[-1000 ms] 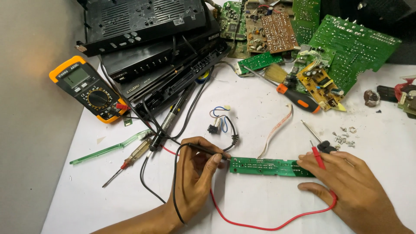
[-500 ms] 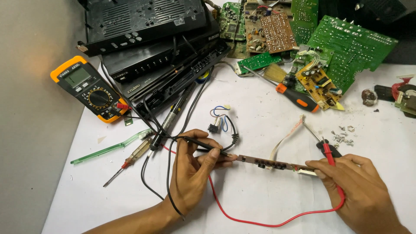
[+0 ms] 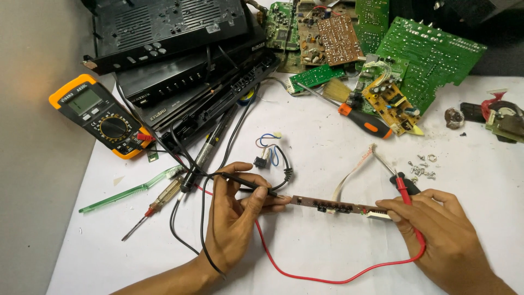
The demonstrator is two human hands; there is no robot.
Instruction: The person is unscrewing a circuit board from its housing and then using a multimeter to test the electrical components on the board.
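Head view: two hands test a narrow circuit strip over the white counter (image 3: 327, 257).
Left hand (image 3: 234, 218) grip holds black probe (image 3: 245, 180) and strip (image 3: 338, 206); right hand (image 3: 442, 229) grip holds red probe (image 3: 404, 188) at the strip's other end.

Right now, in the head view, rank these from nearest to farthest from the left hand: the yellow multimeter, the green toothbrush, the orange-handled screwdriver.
From the left hand:
1. Green toothbrush, just to its left.
2. Yellow multimeter, up at the far left.
3. Orange-handled screwdriver, up to the right.
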